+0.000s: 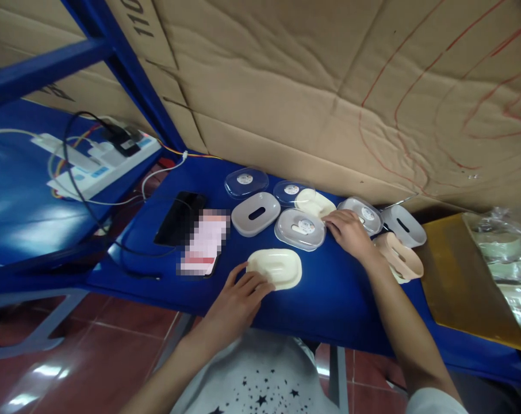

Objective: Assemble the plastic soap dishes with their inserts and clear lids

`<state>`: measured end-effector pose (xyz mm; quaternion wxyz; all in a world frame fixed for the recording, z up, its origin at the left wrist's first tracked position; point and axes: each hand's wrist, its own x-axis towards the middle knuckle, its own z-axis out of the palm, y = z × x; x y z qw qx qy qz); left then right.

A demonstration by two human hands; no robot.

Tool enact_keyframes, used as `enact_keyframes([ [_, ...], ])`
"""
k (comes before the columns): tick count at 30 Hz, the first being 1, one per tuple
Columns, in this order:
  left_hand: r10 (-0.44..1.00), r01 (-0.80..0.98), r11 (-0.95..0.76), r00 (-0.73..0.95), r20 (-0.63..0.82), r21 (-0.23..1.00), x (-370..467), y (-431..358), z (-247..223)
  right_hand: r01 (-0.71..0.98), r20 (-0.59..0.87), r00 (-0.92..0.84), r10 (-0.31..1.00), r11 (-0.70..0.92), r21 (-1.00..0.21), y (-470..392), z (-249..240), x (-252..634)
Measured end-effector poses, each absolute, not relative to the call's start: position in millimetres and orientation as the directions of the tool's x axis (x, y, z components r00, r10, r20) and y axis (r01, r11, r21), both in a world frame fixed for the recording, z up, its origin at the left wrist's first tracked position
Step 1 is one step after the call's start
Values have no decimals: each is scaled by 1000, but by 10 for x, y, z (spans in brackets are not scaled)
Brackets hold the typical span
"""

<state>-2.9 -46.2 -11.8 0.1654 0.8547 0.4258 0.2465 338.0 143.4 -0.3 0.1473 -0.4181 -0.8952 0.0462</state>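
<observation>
My left hand [243, 290] is closed on the left end of a cream oval dish [282, 267] with a raised middle, resting on the blue tabletop. My right hand [349, 230] reaches across to the back row, its bent fingertips at the right edge of a second cream oval piece [314, 202]; whether they grip it is unclear. Just left of that hand sits a grey oval box with a clear, stickered lid [301, 229]. Another lidded grey box [364, 215] is partly behind the hand. An open grey oval part [256, 214] with a dark slot lies farther left.
Clear lids [246, 182] lie at the back. A grey slotted piece [403, 225] and a peach one [401, 256] stand beside my right forearm. At left are a black phone [180, 215], a pixelated screen [204, 241] and a power strip [107, 167]. A cardboard box [467, 276] stands right.
</observation>
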Motion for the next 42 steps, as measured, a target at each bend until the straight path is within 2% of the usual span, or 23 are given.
enact_keyframes([
  [4, 768, 598, -617, 598, 228, 511, -30, -431, -117, 728, 239, -612, 754, 655, -204, 1370, -4, 3387],
  [9, 784, 612, -616, 540, 307, 496, -80, -300, -29, 734, 282, -582, 763, 642, -222, 1267, 38, 3375],
  [11, 789, 620, -611, 528, 314, 492, -91, -259, 7, 730, 333, -540, 773, 627, -271, 1141, 127, 3405],
  [14, 779, 605, -604, 586, 223, 518, -73, -246, 2, 730, 388, -433, 814, 569, -379, 817, 301, 3494],
  [17, 746, 578, -612, 649, 151, 540, -56, -267, -51, 733, 359, -341, 869, 485, -478, 364, 395, 3593],
  [19, 746, 559, -615, 642, 179, 557, -70, -259, -68, 737, 344, -299, 890, 444, -509, 42, 360, 3640],
  [21, 793, 584, -585, 558, 246, 563, -99, -198, -50, 755, 336, -272, 902, 416, -507, -244, 255, 3673],
  [24, 888, 727, -454, 320, 331, 515, -130, 21, 0, 789, 321, -233, 918, 372, -490, -538, 43, 3715],
  [26, 927, 827, -326, 185, 326, 458, -129, 230, 7, 808, 310, -220, 925, 351, -473, -633, -77, 3730],
  [29, 951, 886, -247, 142, 276, 392, -132, 530, -19, 842, 318, -227, 920, 350, -410, -677, -174, 3673],
  [32, 947, 877, -264, 158, 279, 402, -202, 669, 24, 848, 333, -240, 912, 364, -385, -682, -181, 3454],
  [37, 927, 829, -243, 46, 371, 504, -325, 321, 336, 739, 297, -366, 882, 470, -483, -650, -169, 2945],
  [39, 920, 780, -307, 97, 380, 545, -276, 53, 404, 714, 314, -357, 880, 474, -516, -607, -169, 2832],
  [42, 874, 671, -469, 261, 409, 575, -116, -302, 300, 685, 383, -299, 874, 476, -552, -517, -144, 2790],
])
